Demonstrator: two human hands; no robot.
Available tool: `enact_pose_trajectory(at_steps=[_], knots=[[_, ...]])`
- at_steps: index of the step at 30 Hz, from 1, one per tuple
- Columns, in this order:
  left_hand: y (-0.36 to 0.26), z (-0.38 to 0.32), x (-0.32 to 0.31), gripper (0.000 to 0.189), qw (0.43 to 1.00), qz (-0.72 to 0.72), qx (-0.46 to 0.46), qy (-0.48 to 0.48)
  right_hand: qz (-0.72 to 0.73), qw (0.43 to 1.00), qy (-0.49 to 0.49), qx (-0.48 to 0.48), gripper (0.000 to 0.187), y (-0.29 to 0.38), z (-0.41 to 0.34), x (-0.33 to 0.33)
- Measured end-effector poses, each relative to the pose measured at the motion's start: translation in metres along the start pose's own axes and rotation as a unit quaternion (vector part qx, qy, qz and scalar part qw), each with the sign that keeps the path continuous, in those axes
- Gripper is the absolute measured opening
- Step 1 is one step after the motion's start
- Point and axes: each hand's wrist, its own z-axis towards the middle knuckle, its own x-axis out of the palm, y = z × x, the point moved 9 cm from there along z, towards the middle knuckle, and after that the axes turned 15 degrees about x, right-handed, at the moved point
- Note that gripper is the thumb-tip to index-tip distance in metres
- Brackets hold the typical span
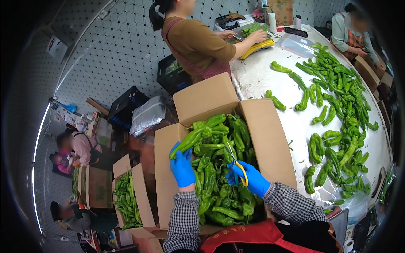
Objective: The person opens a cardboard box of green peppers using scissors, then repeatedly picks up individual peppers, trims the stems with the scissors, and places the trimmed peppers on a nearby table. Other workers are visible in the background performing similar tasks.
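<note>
My left hand (182,166), in a blue glove, grips a long green pepper (193,138) above the left side of an open cardboard box (267,136). A second pepper lies against the held one. In my right hand (250,178), also gloved in blue, is a pair of scissors (242,173) with yellow-rimmed handles. Their blades point up and away from me, over the peppers. Many green peppers (208,177) fill the box beneath both hands. The fingertips of my left hand are partly hidden behind the pepper.
A white table (259,85) on the right bears a long heap of peppers (348,98). Beyond the box, a person (202,41) handles a bagged portion at a yellow scale (257,49). Left stands another pepper box (142,196). Black crates (128,107) and more people are farther off.
</note>
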Motion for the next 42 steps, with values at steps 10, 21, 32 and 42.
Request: enact_pose_trajectory(at_steps=[10,21,32,42], knots=[[-0.004,-0.043,-0.025,0.044,0.986,-0.133,-0.095,-0.042,-0.045,0.999,-0.005,-0.001,0.048,-0.007,0.017,0.007],[0.005,-0.061,-0.028,0.041,0.977,-0.154,-0.144,-0.035,-0.031,0.994,-0.103,-0.034,0.031,0.030,-0.002,0.001],[0.033,-0.063,0.030,0.044,0.948,-0.116,-0.259,0.143,-0.151,0.981,-0.034,-0.119,0.043,0.038,-0.026,-0.010],[0.084,0.051,0.102,0.038,0.748,0.528,0.146,0.374,0.365,0.880,0.027,-0.303,0.051,0.149,-0.044,-0.148]])
